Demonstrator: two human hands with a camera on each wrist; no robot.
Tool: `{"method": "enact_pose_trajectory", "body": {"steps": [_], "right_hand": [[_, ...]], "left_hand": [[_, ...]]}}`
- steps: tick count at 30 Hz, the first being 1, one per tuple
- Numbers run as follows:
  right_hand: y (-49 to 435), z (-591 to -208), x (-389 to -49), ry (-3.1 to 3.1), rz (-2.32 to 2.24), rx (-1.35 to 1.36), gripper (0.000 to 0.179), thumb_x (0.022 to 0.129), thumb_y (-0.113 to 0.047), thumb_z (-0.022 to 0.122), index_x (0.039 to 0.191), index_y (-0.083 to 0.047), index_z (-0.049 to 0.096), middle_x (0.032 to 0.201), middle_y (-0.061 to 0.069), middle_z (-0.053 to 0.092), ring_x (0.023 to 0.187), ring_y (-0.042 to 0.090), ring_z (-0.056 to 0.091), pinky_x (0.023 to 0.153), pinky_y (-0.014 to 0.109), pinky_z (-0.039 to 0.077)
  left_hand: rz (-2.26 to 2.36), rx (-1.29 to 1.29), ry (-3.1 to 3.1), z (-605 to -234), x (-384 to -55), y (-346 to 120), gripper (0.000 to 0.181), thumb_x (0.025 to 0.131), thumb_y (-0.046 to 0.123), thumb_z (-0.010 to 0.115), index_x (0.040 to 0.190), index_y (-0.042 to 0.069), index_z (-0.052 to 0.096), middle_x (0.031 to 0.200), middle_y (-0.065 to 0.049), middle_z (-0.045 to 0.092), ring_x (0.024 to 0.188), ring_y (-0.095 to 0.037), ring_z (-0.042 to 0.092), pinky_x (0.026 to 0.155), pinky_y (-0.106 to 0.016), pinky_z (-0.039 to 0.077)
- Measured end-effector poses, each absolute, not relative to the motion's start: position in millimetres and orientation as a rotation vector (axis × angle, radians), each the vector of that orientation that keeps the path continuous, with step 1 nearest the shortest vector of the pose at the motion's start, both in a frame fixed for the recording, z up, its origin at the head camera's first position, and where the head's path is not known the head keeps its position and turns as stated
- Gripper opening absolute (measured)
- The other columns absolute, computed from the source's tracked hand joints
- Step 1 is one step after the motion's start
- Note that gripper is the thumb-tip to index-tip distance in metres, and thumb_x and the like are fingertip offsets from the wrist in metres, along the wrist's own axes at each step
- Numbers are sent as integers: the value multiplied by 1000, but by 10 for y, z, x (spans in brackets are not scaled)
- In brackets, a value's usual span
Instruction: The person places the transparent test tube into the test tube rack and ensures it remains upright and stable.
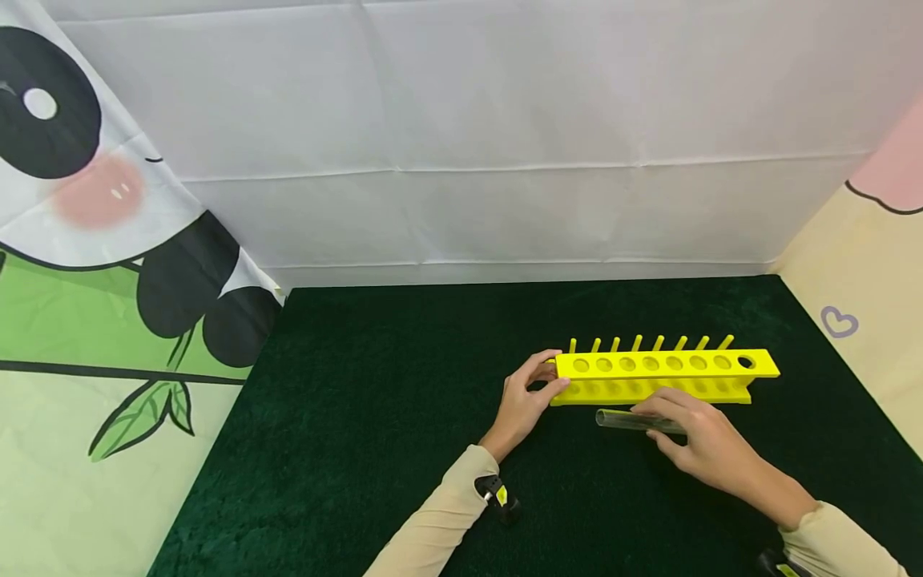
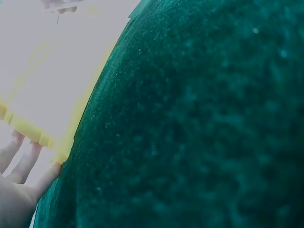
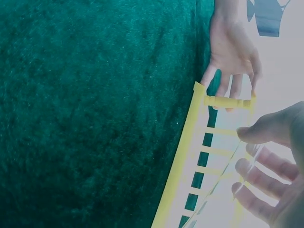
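Note:
A yellow test tube rack stands on the dark green cloth, with a row of round holes along its top and slim pegs behind. My left hand grips its left end, thumb at the front and fingers round the end post. In the left wrist view the rack's end looks washed out above my fingers. My right hand pinches a clear test tube between thumb and fingers, just in front of the rack. The tube lies nearly level, its open end pointing left. In the right wrist view, the tube slants across the rack.
Green cloth covers the table up to its back edge. A pale, creased sheet hangs behind it. Printed panels stand on both sides, a cartoon panda at the left and a small heart at the right.

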State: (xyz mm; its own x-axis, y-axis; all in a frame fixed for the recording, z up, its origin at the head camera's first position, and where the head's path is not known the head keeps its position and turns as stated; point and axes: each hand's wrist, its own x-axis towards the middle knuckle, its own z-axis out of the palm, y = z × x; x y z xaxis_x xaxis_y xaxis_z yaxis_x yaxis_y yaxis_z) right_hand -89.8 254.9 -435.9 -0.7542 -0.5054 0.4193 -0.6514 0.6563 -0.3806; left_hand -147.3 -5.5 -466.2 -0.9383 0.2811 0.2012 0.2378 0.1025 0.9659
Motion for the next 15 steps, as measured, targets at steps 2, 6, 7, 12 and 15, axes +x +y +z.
{"method": "enact_pose_trajectory", "body": {"steps": [2, 6, 7, 12, 15], "right_hand": [[2551, -4335, -892, -2593, 767, 925, 53, 60, 3, 80, 107, -15, 66, 102, -9, 60, 83, 9, 57, 77, 17, 46], [2539, -4300, -874, -2582, 789, 917, 54, 60, 5, 79, 108, -14, 65, 104, -8, 60, 86, 9, 57, 82, 10, 41], [2539, -4293, -870, -2579, 797, 916, 54, 60, 6, 79, 108, -14, 65, 104, -8, 60, 86, 9, 58, 83, 9, 40], [2539, -4260, -844, -2554, 814, 911, 27, 85, -30, 71, 107, -15, 65, 102, -9, 61, 86, 8, 58, 84, 6, 39], [2532, -4228, -830, -2532, 807, 905, 45, 90, -53, 47, 106, -14, 65, 101, -8, 62, 87, 7, 58, 83, 6, 40]], "left_hand": [[2010, 541, 2313, -4656, -1472, -59, 40, 91, 16, 61, 129, 9, 52, 118, -9, 59, 105, -30, 58, 89, -41, 47], [2009, 540, 2319, -4642, -1464, -85, 40, 91, 16, 61, 129, 9, 53, 118, -9, 59, 104, -26, 58, 89, -41, 47], [2012, 541, 2316, -4640, -1460, -91, 40, 91, 16, 61, 129, 9, 53, 118, -9, 60, 104, -25, 58, 88, -41, 47], [2023, 541, 2302, -4623, -1445, -124, 39, 91, 16, 62, 129, 14, 54, 117, -6, 60, 103, -21, 58, 87, -42, 48], [2025, 543, 2302, -4610, -1436, -143, 38, 91, 17, 62, 128, 17, 54, 117, -5, 61, 103, -21, 58, 88, -42, 48]]}}
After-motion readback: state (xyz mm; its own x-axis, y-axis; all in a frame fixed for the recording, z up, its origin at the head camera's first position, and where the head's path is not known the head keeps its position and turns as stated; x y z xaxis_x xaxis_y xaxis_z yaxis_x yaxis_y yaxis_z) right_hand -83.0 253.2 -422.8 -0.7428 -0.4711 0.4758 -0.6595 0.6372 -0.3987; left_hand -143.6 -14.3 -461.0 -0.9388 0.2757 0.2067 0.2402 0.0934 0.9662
